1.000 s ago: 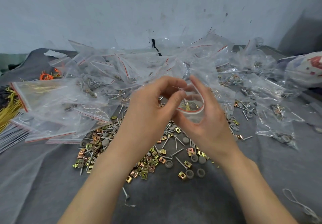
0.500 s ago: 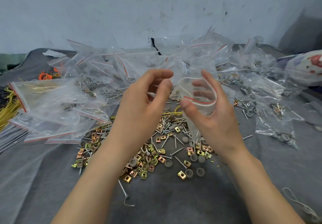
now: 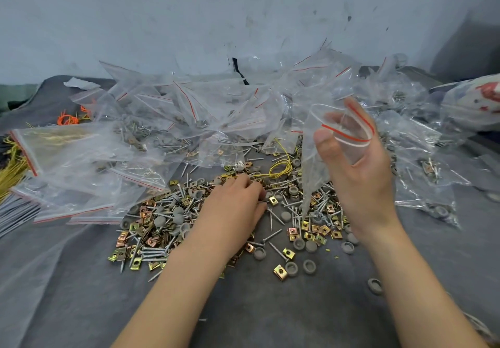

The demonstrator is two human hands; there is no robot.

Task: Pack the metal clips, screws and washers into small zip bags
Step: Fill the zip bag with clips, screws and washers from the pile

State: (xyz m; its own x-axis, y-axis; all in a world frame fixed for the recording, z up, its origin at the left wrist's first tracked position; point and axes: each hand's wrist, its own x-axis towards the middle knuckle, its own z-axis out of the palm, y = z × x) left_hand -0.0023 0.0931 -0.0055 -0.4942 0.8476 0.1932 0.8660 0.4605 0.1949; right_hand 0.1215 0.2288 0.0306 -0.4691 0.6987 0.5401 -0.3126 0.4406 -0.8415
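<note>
Nearest the camera, two bare forearms reach forward over a grey cloth [image 3: 270,307] that covers the work surface. On the near edge of the cloth lie scattered grey round washers [image 3: 309,266], with gold-coloured metal clips [image 3: 280,269] among them. Just beyond, these thicken into a dense loose pile mixed with silver screws [image 3: 151,251]. The left hand [image 3: 235,204] rests palm down on the middle of this pile, fingers curled into the hardware. Its fingertips are hidden, so it cannot be told whether it has hold of any piece. The right hand [image 3: 362,174] is raised above the right side of the pile and holds one small zip bag [image 3: 313,169]. The thumb lies against the near rim by the red seal strip and the fingers show through the plastic inside the mouth, spreading it wide. The bag's body hangs down, its lower end reaching the pile. No contents can be made out in it. Behind the left hand a loop of yellow wire [image 3: 281,166] lies on the hardware. Farther back a heap of clear bags [image 3: 205,109] spans the cloth, several holding hardware. A larger bag [image 3: 67,144] lies at left, with orange ties [image 3: 67,119] beyond it. A scuffed pale wall [image 3: 189,17] closes the scene.
</note>
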